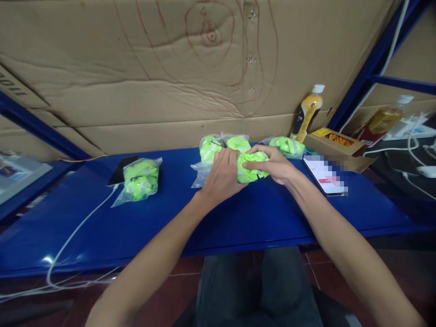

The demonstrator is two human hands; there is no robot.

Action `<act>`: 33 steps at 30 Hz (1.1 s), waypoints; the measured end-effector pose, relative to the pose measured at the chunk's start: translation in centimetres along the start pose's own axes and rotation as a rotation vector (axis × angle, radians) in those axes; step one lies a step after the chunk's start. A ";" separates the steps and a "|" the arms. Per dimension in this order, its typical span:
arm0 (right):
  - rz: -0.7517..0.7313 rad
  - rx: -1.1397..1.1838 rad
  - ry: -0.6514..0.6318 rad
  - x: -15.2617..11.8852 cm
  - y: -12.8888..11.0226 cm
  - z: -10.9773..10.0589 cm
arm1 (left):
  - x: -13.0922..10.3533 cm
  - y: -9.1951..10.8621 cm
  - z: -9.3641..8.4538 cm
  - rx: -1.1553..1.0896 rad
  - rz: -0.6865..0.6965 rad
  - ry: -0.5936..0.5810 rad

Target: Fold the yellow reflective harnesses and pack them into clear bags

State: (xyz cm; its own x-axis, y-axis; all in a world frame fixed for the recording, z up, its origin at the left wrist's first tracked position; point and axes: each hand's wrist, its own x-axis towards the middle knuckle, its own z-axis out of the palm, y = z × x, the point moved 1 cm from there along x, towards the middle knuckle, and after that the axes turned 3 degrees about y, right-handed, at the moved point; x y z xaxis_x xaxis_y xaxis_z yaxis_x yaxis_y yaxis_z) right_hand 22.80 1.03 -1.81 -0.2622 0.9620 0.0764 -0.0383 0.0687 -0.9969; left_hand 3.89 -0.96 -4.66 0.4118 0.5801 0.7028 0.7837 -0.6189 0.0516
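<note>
Between my two hands, above the blue table, is a rolled-up neon yellow-green reflective vest (252, 166) with grey stripes. My right hand (276, 164) grips it from the right, thumb laid across its front. On its left end my left hand (223, 171) is closed, fingers curled, its fingertips partly hidden. Just behind the hands sit two clear plastic bags with neon vests, a left one (208, 147) and a right one (237, 143). The left bag's loose plastic (200, 175) spreads beside my left hand.
Another bagged vest (141, 179) lies at left by a dark phone (119, 170) with a white cable (81, 222). At right are a bagged vest (288, 146), a lit phone (323, 177), a yellow drink bottle (308, 113) and an open cardboard box (354, 156). Cardboard (170, 109) stands behind the table (163, 227).
</note>
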 end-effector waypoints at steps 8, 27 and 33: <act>-0.289 -0.520 0.071 -0.1 0.5 1.1 | -0.3 0.2 0.8 0.045 0.022 -0.110; -0.094 -0.111 -0.167 -0.5 -0.3 -0.4 | 0.4 -1.6 -0.4 0.032 0.078 0.058; -0.141 -0.265 -0.109 -0.5 0.9 1.9 | 0.1 0.2 -0.2 0.188 0.121 -0.085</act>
State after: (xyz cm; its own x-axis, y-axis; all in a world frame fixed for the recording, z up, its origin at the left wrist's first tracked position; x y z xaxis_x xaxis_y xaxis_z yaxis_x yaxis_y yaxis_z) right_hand 21.08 0.16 -2.71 -0.3748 0.9049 0.2016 0.1672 0.2798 -0.9454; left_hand 4.02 -1.13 -4.44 0.5393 0.5550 0.6333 0.7958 -0.5820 -0.1677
